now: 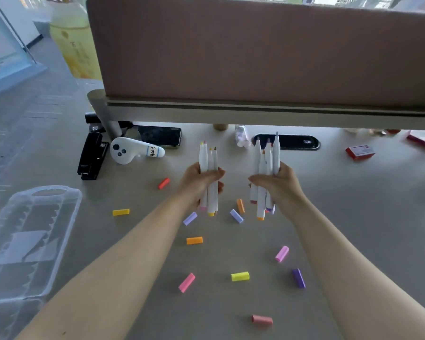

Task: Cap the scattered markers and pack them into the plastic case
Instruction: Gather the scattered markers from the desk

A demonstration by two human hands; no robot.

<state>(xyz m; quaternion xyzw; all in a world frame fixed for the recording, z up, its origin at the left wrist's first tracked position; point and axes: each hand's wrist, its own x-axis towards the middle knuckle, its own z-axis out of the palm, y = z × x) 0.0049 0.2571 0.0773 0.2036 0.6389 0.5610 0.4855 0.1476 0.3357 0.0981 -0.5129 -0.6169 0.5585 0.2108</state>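
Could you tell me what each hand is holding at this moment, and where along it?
Left hand grips a bundle of uncapped markers around mid-barrel; right hand likewise grips a second bundle.

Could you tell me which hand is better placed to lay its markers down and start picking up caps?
Probably the left hand. Its grip holds the smaller marker bundle, easier to set down, and the plastic case lies on its side. The right hand holds the larger bundle. Loose caps lie between both.

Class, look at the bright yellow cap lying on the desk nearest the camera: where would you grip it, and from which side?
Pinch the yellow cap across its two long sides, coming from above. It lies flat, lengthwise left to right, with bare desk around it, so both long faces are free.
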